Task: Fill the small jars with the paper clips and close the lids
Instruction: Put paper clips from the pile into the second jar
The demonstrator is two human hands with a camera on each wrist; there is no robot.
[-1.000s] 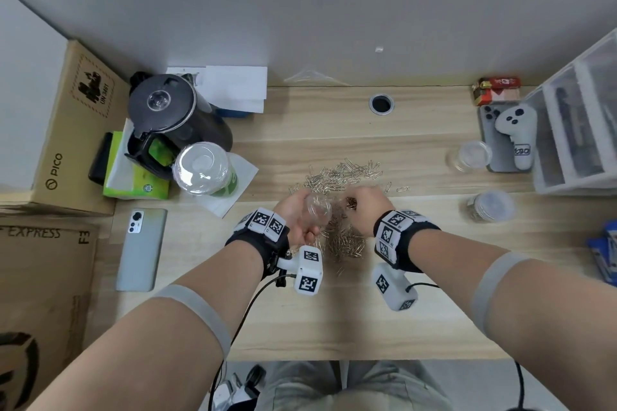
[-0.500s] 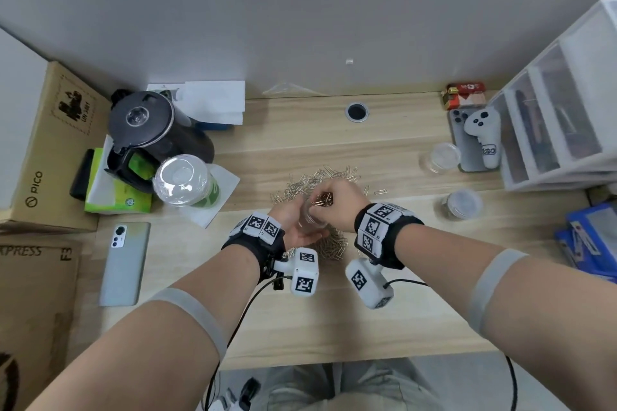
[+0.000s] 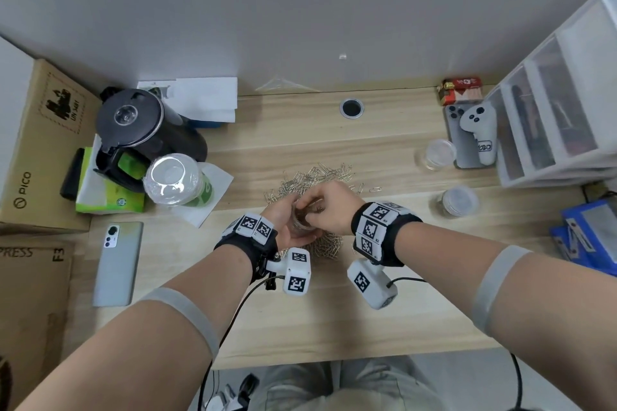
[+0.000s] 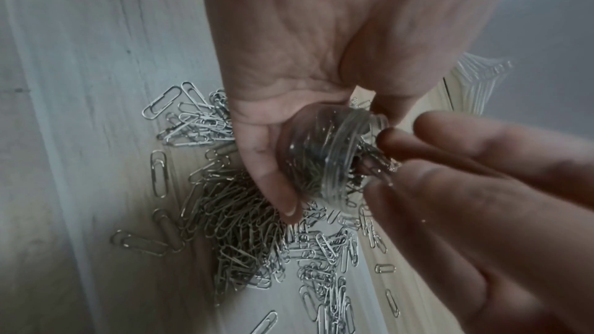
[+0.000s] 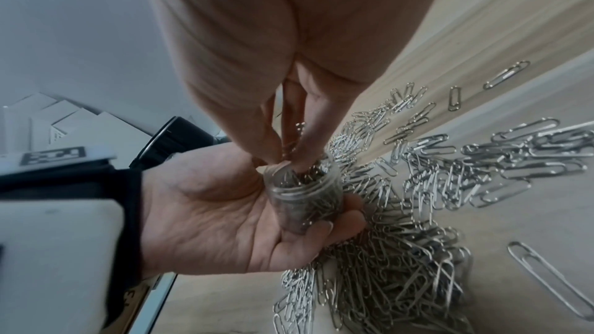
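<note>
My left hand (image 3: 282, 227) grips a small clear jar (image 3: 301, 222) just above the desk, its mouth tilted toward my right hand. The jar (image 5: 305, 200) is largely full of silver paper clips. My right hand (image 3: 329, 207) pinches a small bunch of clips, fingertips (image 5: 273, 154) at the jar's mouth (image 4: 350, 151). A loose pile of paper clips (image 3: 312, 177) spreads on the wood under and behind both hands (image 5: 418, 225). In the left wrist view the left fingers (image 4: 266, 161) wrap the jar's body and the right hand (image 4: 466, 200) comes in from the right.
Two more small jars stand at the right: a clear one (image 3: 434, 154) and one holding clips under a lid (image 3: 456, 201). A black kettle (image 3: 147, 130), a lidded plastic cup (image 3: 177, 182) and a phone (image 3: 117, 264) sit left. A white drawer unit (image 3: 551, 117) stands right.
My right hand has come off the clip pile with a pinch of clips and brought its fingertips into the jar's mouth. The left hand keeps holding the jar.
</note>
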